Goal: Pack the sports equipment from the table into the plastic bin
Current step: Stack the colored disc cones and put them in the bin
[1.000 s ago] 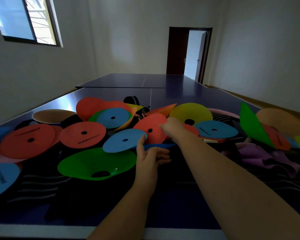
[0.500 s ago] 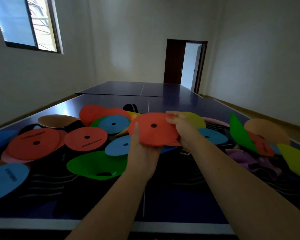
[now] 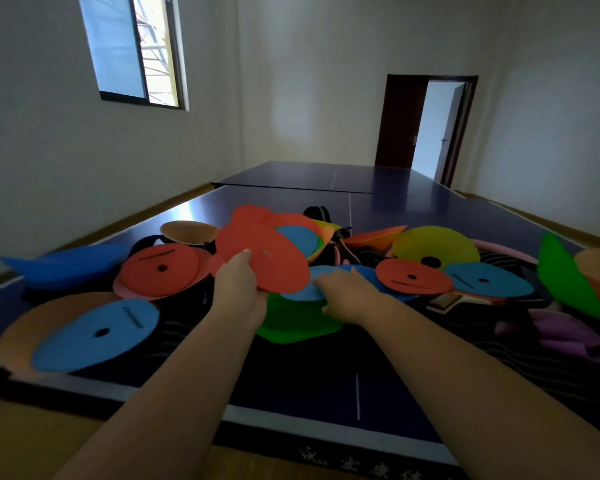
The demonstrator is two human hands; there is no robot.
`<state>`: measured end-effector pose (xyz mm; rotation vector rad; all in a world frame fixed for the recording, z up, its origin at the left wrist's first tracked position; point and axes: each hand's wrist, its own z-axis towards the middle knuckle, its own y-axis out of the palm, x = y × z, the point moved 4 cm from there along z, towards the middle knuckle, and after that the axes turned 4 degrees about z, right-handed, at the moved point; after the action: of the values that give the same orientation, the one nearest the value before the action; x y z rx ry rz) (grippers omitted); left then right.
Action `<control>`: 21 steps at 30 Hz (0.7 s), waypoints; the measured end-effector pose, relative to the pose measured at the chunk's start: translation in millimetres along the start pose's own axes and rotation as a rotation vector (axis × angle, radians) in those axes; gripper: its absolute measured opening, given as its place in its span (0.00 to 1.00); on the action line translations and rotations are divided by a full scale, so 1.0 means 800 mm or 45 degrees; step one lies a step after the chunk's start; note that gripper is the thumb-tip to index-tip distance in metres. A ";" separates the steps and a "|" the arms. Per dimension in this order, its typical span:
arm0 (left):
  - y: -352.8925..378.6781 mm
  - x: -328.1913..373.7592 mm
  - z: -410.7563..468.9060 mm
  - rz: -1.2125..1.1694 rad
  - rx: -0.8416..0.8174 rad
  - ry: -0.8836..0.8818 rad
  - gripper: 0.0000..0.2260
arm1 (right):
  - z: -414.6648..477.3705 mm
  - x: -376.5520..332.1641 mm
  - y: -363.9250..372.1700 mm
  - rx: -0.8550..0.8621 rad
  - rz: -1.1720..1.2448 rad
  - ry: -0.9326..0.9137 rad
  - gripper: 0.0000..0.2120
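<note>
Right hand [image 3: 347,297] let go of the red disc [image 3: 267,261], so the left hand [image 3: 238,292] alone pinches it over the pile by the table's [image 3: 326,382] near edge. Right now rests flat-fingered on a blue disc [image 3: 300,293], next pick I guess.

- Grips a red disc [image 3: 271,261] by its near edge with the left hand [image 3: 238,289], thumb on top, raised above the pile.
- Touches a blue disc [image 3: 302,294] with the right hand [image 3: 347,294], fingers stretched out to the left.
- Reaches over a green cone [image 3: 298,327] lying on the dark blue surface [image 3: 326,386] just under both hands.
- Faces more discs scattered across the surface: a blue one [image 3: 97,336] near left, a red one [image 3: 160,270] behind it, a yellow cone [image 3: 433,242] to the right.
</note>
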<state>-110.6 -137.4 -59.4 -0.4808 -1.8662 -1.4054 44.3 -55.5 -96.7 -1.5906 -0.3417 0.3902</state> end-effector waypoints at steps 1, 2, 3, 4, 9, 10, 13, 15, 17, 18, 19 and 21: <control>-0.007 0.000 0.006 -0.008 0.013 0.002 0.19 | 0.003 -0.002 0.005 0.040 -0.029 0.026 0.20; -0.012 -0.001 0.009 -0.024 0.021 -0.005 0.19 | 0.005 -0.001 0.008 0.121 -0.009 0.057 0.19; -0.016 0.001 0.012 -0.031 0.026 -0.007 0.19 | 0.004 0.000 0.004 0.243 0.044 0.079 0.19; -0.017 0.002 0.013 -0.045 0.015 -0.004 0.19 | 0.002 0.006 -0.002 0.391 0.131 0.112 0.17; -0.023 0.018 0.022 -0.046 -0.031 0.013 0.19 | -0.014 0.023 -0.075 0.996 1.147 0.296 0.10; -0.023 0.019 0.023 -0.032 -0.037 0.017 0.18 | -0.018 0.019 -0.088 1.057 1.380 0.239 0.07; -0.027 0.017 0.032 -0.028 -0.022 0.020 0.17 | -0.022 -0.014 -0.112 1.048 1.832 0.035 0.08; -0.031 0.016 0.033 -0.080 -0.014 0.004 0.19 | -0.012 -0.039 -0.109 0.868 2.053 0.036 0.11; -0.040 0.022 0.032 -0.133 -0.079 0.024 0.25 | 0.000 -0.067 -0.095 0.663 2.127 0.132 0.13; -0.045 0.026 0.029 -0.169 -0.119 0.031 0.28 | 0.005 -0.078 -0.087 0.604 2.063 0.181 0.13; -0.052 0.031 0.027 -0.191 -0.144 0.037 0.30 | 0.010 -0.090 -0.079 0.567 1.988 0.209 0.13; -0.074 0.045 0.025 -0.191 -0.171 0.063 0.31 | 0.015 -0.114 -0.070 0.546 1.887 0.199 0.14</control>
<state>-181.0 -143.2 -74.3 -0.3742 -1.8072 -1.6355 -41.7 -82.0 -37.6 -1.1748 1.0705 1.3280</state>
